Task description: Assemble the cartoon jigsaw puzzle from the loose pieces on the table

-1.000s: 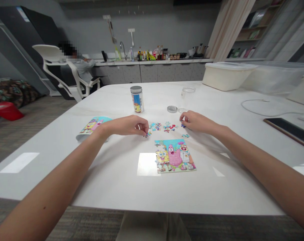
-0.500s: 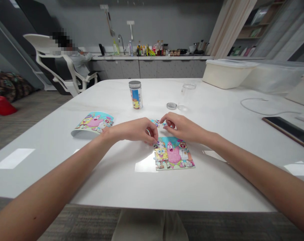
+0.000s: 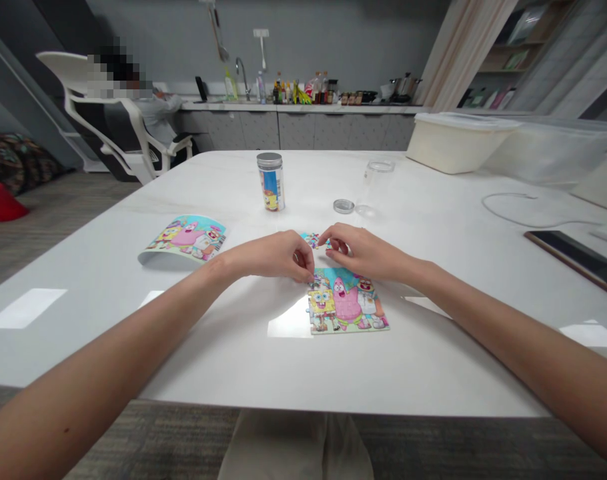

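Note:
On the white table, a jigsaw puzzle [image 3: 347, 303] with cartoon characters lies nearly whole in front of me. My left hand [image 3: 288, 257] pinches a small puzzle piece [image 3: 311, 283] at the puzzle's upper left edge; the fingers partly hide it. My right hand [image 3: 353, 248] hovers over the top edge with fingers bent and apart, holding nothing that I can see. Loose puzzle pieces [image 3: 312, 239] lie behind, between the two hands. To the left, a curled picture sheet [image 3: 186, 237] shows the same characters.
A lidded puzzle jar [image 3: 270, 183] stands at the back, left of a metal lid [image 3: 343, 206] and a transparent jar [image 3: 376, 190]. Storage boxes [image 3: 456, 143], a cable [image 3: 513, 217] and a phone [image 3: 578, 260] occupy the right. A person sits in a white chair [image 3: 73, 70] beyond the table.
My left hand has brought the pinched piece slightly closer against the puzzle's upper left edge. The right hand stays almost in place. The view has tilted slightly.

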Tool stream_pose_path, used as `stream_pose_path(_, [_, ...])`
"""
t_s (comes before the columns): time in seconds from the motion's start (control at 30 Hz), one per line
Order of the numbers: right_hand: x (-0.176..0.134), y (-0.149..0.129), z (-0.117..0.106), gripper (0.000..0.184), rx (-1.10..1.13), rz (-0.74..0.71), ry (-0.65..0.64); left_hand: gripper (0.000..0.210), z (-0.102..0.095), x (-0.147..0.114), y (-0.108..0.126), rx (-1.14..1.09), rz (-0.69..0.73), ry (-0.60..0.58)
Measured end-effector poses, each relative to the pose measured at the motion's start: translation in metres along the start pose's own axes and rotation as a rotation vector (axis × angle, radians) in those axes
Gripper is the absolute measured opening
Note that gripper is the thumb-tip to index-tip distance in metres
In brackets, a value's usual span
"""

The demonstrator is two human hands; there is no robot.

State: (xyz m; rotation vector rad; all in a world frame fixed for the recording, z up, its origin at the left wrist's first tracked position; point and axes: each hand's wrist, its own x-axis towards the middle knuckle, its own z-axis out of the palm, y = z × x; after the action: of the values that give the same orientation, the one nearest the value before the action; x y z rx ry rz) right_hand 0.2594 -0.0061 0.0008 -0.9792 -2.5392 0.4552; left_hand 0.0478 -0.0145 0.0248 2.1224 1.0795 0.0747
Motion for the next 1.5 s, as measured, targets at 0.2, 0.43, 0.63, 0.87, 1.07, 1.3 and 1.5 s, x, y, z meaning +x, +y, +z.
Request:
stream_pose_path(0.2, [0.0,0.002,0.001,0.017,-0.013,-0.003,-0.006,0.014,-0.004,-0.001,-0.003,0.001,0.009,0.003])
stream_pose_path(0.43, [-0.001,0.001,0.002,0.018,-0.019,0.021,-0.017,0.011,-0.005,-0.002,-0.001,-0.156,0.002,-0.026])
stream_pose_path(0.63, [-0.001,0.003,0.003,0.02,-0.002,0.015,-0.028,0.016,-0.003,0.0,-0.003,-0.111,-0.034,-0.081])
stream_pose_path(0.87, [-0.001,0.004,0.003,0.021,-0.004,0.031,-0.033,0.012,-0.002,-0.001,0.0,-0.037,-0.014,0.006])
stream_pose_path(1.07, [-0.001,0.003,0.002,0.021,-0.005,0.022,-0.021,0.014,-0.006,-0.004,0.0,0.151,0.156,0.044])
stream_pose_path(1.3, [-0.002,-0.007,-0.003,0.012,0.039,-0.145,-0.063,0.019,-0.015,-0.014,-0.001,0.39,0.214,-0.013])
stream_pose_path(1.5, [-0.004,-0.018,0.0,0.012,0.008,-0.088,-0.191,0.02,-0.013,-0.019,0.008,0.372,0.217,-0.123])
